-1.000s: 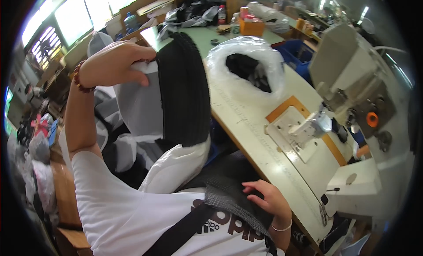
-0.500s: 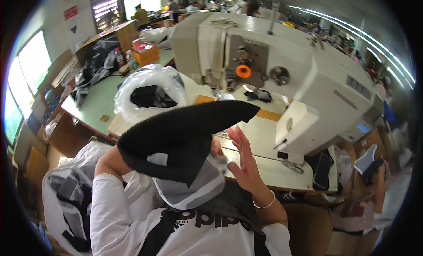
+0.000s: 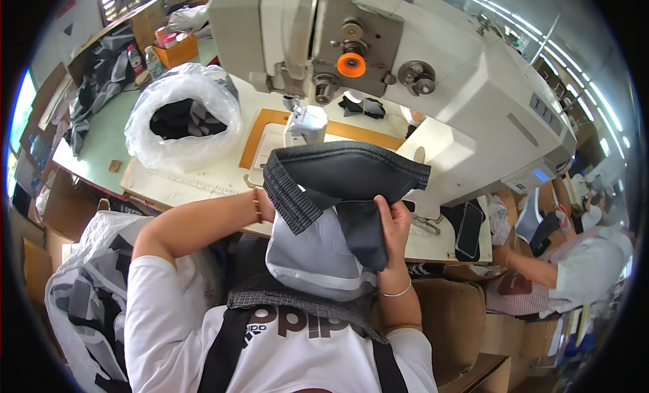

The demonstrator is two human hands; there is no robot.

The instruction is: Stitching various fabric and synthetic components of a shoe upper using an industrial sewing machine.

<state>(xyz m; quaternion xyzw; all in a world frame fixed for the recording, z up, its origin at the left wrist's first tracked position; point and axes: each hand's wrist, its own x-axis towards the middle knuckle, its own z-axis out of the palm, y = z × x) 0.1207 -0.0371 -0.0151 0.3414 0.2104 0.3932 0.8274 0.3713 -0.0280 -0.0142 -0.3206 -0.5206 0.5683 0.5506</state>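
A cloth piece is held open before the machine

In the head view, the piece (image 3: pixel 307 251), black and grey with a ribbed band (image 3: pixel 286 198) at its upper edge, is in front of the person's chest, between the body and the machine (image 3: pixel 446 123). It is held at the near side of the bench (image 3: pixel 165 182); whether its underside touches the bench, I cannot tell.

The right grip (image 3: pixel 399 224) is grasping the piece at its right side: the thumb lies on the dark flap (image 3: pixel 365 232), and the other fingers are mostly behind it. The left grip (image 3: pixel 268 206) is at the left side, largely hidden behind the band, so I cannot tell whether it is closed on the cloth.

The step in hand seems to be handling and arranging the piece, with the band spread in a wide curve. It does not lie flat, and its left part is bent downward. In my judgement, the next move calls for both hands to support the edge evenly, so that the flap does not fold under.

On the bench, to the left, stands a bag (image 3: pixel 145 133) with dark cloth inside; to the right lies a phone (image 3: pixel 468 232).
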